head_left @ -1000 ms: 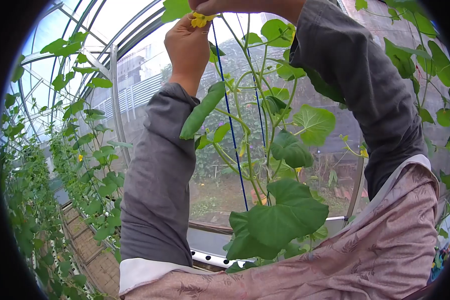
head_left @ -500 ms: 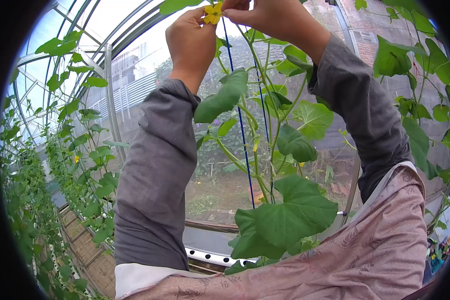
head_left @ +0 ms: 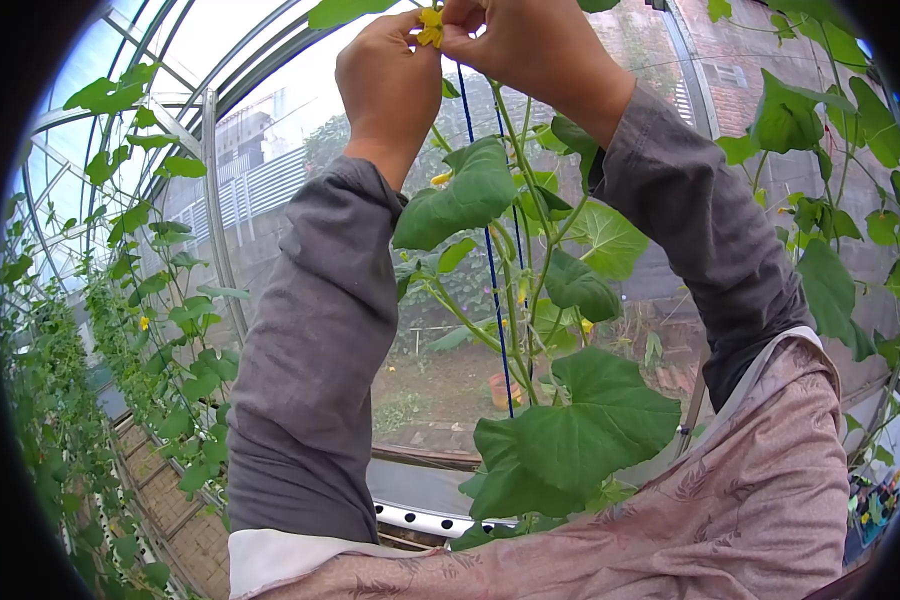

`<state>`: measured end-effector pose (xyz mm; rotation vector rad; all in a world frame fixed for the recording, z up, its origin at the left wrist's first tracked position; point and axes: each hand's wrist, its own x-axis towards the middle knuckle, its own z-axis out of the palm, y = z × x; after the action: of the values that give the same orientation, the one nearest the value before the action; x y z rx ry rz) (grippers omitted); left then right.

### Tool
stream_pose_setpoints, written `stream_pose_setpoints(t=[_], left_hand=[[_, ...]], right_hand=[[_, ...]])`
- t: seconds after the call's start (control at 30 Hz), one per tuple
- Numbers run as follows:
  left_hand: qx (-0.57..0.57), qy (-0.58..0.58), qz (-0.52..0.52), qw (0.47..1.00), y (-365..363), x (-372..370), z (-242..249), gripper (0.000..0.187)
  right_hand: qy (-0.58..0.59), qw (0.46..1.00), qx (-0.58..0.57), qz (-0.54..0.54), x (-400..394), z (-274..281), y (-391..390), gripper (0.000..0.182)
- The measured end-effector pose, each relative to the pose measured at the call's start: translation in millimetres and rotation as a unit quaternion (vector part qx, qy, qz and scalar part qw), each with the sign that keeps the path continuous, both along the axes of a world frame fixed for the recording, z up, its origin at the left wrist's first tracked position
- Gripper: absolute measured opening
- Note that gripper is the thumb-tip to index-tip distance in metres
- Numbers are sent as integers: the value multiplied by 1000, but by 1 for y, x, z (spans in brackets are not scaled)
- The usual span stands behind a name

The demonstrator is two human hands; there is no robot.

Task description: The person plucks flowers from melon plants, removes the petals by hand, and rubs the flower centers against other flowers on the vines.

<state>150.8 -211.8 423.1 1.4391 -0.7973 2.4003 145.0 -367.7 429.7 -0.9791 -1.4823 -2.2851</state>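
Observation:
High at the top of the view, my left hand pinches a yellow flower between thumb and fingertips. Close against the flower's right side is my right hand, its thumb and fingers pressed together; what lies between them is hidden. Below both hands grows a vine plant with a green stem and broad leaves, one large leaf low down. A blue string runs up beside the stem toward my hands.
More climbing vines stand in a row at left, others at right. Behind the plant is a transparent greenhouse wall, with a metal post at left. A white pipe with holes lies low behind the plant.
My right hand has shifted slightly left and down, closer to my left hand. The flower has turned and is now partly covered by the fingers. The upper stem and leaves have swayed a little.

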Motion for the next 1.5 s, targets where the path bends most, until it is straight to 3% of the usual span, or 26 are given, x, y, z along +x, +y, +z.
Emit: stream_pose_setpoints(t=[0.13, 0.2, 0.5, 0.63, 0.7, 0.87, 1.0, 1.1, 1.13, 1.2, 1.4, 1.5], left_hand=[[1, 2, 7, 1000, -6, 0, -3, 23], [10, -15, 5, 1000, -6, 0, -5, 22], [43, -86, 23, 995, 1, 8, 1, 20], [19, -33, 60, 998, -1, 1, -4, 29], [-14, 134, -96, 986, -12, -10, -15, 18], [6, 76, -89, 993, -7, -4, -13, 17], [38, -18, -14, 999, 6, 6, -3, 18], [13, 131, -145, 981, -2, -6, -9, 21], [-1, 53, -30, 998, 1, -2, -5, 21], [10, 6, 33, 999, 6, 4, 0, 19], [63, -31, 22, 997, 1, -8, 2, 13], [41, 12, 29, 999, -3, -16, 0, 14]], right_hand=[[-1, 1000, -5, -4, 3, -1, -1, 10], [-58, 998, 1, -16, 2, -2, -1, 10], [2, 997, 17, -76, -4, -4, 5, 12], [-29, 994, 40, -98, -5, -3, 6, 13], [-27, 988, 53, -142, -5, -2, 7, 13], [15, 987, 41, -157, -12, -4, 7, 15], [10, 986, 34, -161, -16, -5, 9, 16], [54, 991, 19, -117, -15, -2, 13, 17], [97, 987, 18, -124, -15, -3, 13, 17], [47, 996, 30, -71, -14, -5, 15, 17], [67, 990, 57, -107, -19, -3, 8, 16], [55, 994, 44, -80, -16, -2, 4, 14]])
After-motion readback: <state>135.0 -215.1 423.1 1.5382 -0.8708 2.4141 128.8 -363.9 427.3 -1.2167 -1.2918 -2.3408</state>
